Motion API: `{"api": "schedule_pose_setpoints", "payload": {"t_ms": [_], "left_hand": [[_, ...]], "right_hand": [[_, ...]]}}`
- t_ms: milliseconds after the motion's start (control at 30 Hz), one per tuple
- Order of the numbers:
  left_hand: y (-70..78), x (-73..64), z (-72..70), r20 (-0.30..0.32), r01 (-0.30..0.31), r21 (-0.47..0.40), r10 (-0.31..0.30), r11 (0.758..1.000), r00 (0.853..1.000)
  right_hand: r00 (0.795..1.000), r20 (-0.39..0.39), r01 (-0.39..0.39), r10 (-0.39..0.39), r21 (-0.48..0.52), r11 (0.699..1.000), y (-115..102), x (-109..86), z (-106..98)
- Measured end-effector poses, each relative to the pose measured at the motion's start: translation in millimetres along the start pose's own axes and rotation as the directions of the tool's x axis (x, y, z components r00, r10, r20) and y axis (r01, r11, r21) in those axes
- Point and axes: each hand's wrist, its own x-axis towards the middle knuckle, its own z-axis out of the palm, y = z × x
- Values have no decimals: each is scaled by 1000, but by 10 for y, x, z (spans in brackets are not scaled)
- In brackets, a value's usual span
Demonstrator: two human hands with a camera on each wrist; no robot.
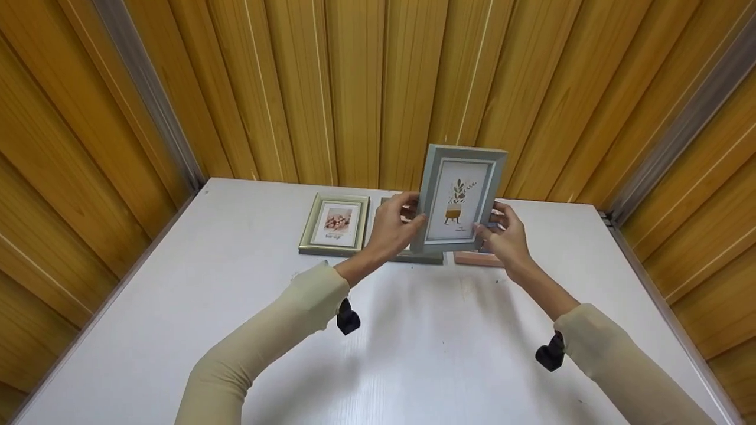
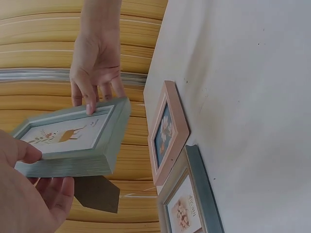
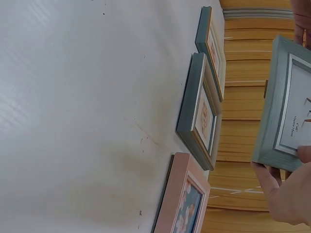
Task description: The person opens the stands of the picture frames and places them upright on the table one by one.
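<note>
Both hands hold up a grey-green picture frame [image 1: 423, 218] with a plant-pot print, raised above the white table and tilted toward the head camera. My left hand [image 1: 394, 224] grips its left edge, thumb on the front and fingers behind. At the lower right side, my right hand [image 1: 507, 236] pinches it, with the thumb over the front corner. A dark stand flap [image 2: 98, 193] juts from the back in the left wrist view. Behind it on the table lie a gold-green frame [image 1: 364, 227], a second frame [image 3: 193, 114] partly hidden in the head view, and a pink frame [image 1: 478, 258].
The white table [image 1: 236, 307] runs up to a wood-patterned wall [image 1: 354, 88], with similar panels on the left and right. Metal strips [image 1: 147, 88] line the corners. The lying frames form a row near the table's back edge.
</note>
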Motion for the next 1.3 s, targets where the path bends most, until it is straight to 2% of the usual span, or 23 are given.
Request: {"api": "schedule_pose_setpoints", "payload": {"t_ms": [133, 333, 500, 633, 700, 767, 833, 900, 1000, 1133, 1300], "left_hand": [[-50, 47, 81, -27, 18, 25, -18, 1000, 999], [-106, 131, 245, -66, 3, 45, 0, 999, 998], [-98, 224, 472, -91, 38, -51, -43, 998, 995], [-56, 297, 707, -110, 65, -108, -77, 992, 991], [-23, 330, 819, -92, 84, -120, -95, 989, 991], [9, 354, 927, -49, 130, -134, -138, 982, 989], [36, 371, 1031, 6, 188, -153, -189, 970, 982], [60, 375, 1128, 70, 269, -180, -261, 946, 963], [72, 380, 1260, 122, 326, -199, -306, 924, 944], [81, 390, 1397, 157, 367, -233, -338, 900, 928], [91, 393, 1537, 174, 442, -258, -409, 859, 896]], "right_hand": [[999, -27, 22, -23, -25, 999, 76, 1, -87], [998, -21, 66, -66, 20, 998, 181, 21, -284], [994, -50, 95, -94, 16, 995, 205, 78, -493], [993, -95, 67, -67, -6, 998, 233, 111, -670], [992, -120, 45, -44, 3, 999, 263, 127, -755], [989, -149, 23, -20, 19, 1000, 301, 141, -838], [984, -179, 0, 5, 29, 1000, 347, 152, -914], [979, -201, -24, 29, 31, 999, 398, 155, -979], [975, -216, -50, 52, 12, 999, 471, 153, -1060], [970, -239, -52, 43, -29, 998, 541, 157, -1132], [951, -304, -89, 52, -108, 990, 576, 159, -1167]]}}
